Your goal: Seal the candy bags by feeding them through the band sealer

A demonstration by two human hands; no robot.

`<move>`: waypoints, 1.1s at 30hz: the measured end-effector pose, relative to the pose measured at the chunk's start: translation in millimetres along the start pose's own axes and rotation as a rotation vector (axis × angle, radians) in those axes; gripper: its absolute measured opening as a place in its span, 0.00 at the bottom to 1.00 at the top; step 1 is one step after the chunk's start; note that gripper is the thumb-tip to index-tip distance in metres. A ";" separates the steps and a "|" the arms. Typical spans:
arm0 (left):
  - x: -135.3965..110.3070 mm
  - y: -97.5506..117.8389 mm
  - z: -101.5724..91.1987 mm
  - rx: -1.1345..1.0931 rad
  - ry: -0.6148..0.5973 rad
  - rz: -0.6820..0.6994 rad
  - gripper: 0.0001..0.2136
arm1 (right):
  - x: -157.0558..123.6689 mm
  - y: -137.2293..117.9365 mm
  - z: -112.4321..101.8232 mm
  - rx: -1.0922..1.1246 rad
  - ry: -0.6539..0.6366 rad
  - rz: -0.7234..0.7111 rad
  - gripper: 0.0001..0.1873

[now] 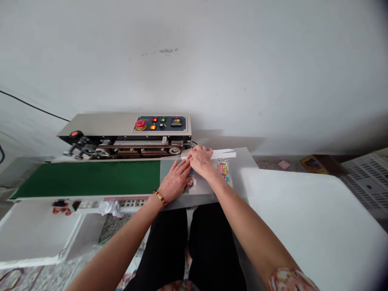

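A printed packet (190,184) lies on the grey sheet at the right end of the belt, mostly covered by my hands. My left hand (175,182) rests flat on it, fingers stretched out and together. My right hand (200,161) curls its fingers at the packet's upper edge, close to my left fingertips; the exact grip is partly hidden. Just right of my right wrist is a second clear packet with colourful print (223,169). White paper strips (223,154) lie beyond it, beside my right hand.
Behind the green conveyor belt (91,178) stands a band sealing machine (121,125) with lit buttons, rollers and a red knob. A white table (303,210) is at right, near a plastic crate (368,182). A white bin (39,232) sits below the belt at left.
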State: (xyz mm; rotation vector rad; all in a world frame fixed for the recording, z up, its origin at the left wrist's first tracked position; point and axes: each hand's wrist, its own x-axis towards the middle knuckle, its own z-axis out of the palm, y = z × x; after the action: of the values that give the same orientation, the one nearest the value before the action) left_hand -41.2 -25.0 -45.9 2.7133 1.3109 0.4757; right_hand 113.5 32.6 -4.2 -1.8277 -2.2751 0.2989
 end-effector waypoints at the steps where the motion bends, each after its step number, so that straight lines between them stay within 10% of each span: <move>1: -0.2 0.0 0.1 0.004 0.000 0.000 0.24 | -0.2 0.8 0.6 0.011 0.001 -0.005 0.18; 9: 0.6 0.4 -0.6 0.023 -0.015 -0.003 0.24 | -16.8 17.4 -8.4 0.103 0.090 -0.007 0.22; 19: -14.9 -14.1 -6.7 0.047 0.033 -0.135 0.24 | -126.4 99.1 -11.5 -0.187 0.221 -0.070 0.24; 26: -52.5 -62.2 -34.3 0.144 0.086 -0.289 0.20 | -89.9 45.5 -8.4 -0.145 0.110 -0.290 0.22; 33: -14.3 3.5 -18.7 0.048 0.100 -0.106 0.19 | -65.6 26.5 0.2 -0.030 0.113 -0.292 0.22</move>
State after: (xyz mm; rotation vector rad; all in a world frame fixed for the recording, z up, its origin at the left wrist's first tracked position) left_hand -52.8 -39.3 -30.9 2.6725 1.5005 0.5840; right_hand 152.0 -25.9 -14.1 -1.4552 -2.4331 0.1107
